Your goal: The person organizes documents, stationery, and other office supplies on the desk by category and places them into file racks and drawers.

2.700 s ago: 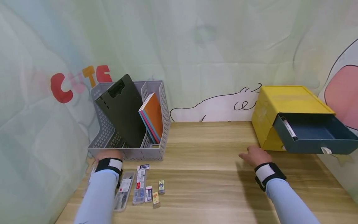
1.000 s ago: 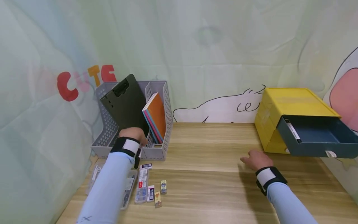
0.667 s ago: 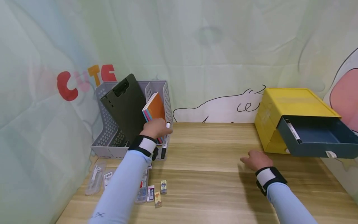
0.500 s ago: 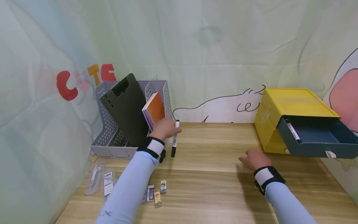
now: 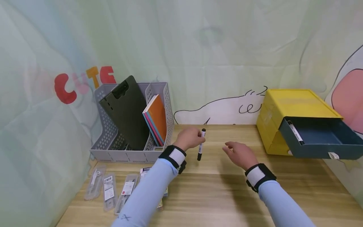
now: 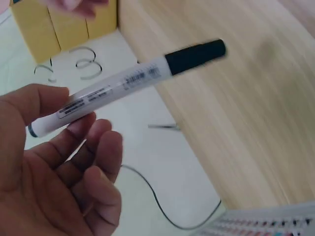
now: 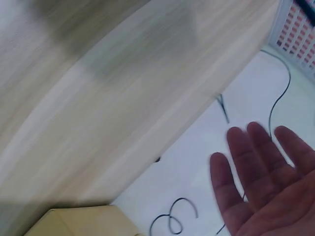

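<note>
My left hand [image 5: 189, 138] pinches a whiteboard marker [image 6: 115, 91] near one end, between thumb and fingertips. The marker has a white printed barrel and a black cap, which points downward in the head view. It hangs above the table, right of the grey file organizer [image 5: 122, 156]. To its right is my right hand [image 5: 241, 154], fingers extended and holding nothing; the right wrist view shows its spread fingers [image 7: 251, 162]. A second marker [image 5: 295, 132] lies in the dark blue drawer [image 5: 320, 151], pulled out from the yellow drawer box [image 5: 303, 102].
In the organizer stand a black clipboard [image 5: 127, 116] and thin notebooks [image 5: 157, 118]. Several clear plastic cases [image 5: 109, 192] lie on the wooden table [image 5: 210, 201] at front left; my left sleeve [image 5: 144, 192] partly covers some small items. A printed curtain [image 5: 198, 63] hangs behind.
My left hand has come up from the organizer's front with the marker and moved right across the table. My right hand has shifted left toward it, fingers extended.
</note>
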The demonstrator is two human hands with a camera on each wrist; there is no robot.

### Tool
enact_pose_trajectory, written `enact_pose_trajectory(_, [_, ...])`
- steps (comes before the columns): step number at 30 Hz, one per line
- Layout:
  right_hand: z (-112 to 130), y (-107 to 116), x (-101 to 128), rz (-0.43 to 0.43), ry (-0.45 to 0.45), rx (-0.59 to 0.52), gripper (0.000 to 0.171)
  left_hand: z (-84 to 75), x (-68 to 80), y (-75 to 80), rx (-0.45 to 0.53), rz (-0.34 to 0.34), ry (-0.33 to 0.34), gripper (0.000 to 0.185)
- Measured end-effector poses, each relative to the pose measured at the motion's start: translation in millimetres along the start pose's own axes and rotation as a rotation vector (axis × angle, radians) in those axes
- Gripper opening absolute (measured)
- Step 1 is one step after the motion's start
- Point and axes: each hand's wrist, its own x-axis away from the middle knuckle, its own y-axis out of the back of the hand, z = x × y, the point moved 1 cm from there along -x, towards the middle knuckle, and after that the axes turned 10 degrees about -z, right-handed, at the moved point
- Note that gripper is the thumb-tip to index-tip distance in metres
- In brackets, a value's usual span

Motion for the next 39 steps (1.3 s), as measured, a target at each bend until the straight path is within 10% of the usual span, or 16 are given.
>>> enact_pose_trajectory(6, [14,-3,-2,-0.002,0.025,-0.081,0.058,-13.1,2.7,-10.0,0.151,0.011,-0.043,0.025])
enact_pose_trajectory(21, [18,2,-3,-0.021,0.085,-0.135,0.020,-17.5,2.8,-11.1,0.450,0.069,0.011,0.023])
enact_pose_trajectory(39, [-5,59,-11,-0.151,-0.024,0.038,0.025,28.1,-1.3,-20.0,-0.422,0.076,0.029,0.058])
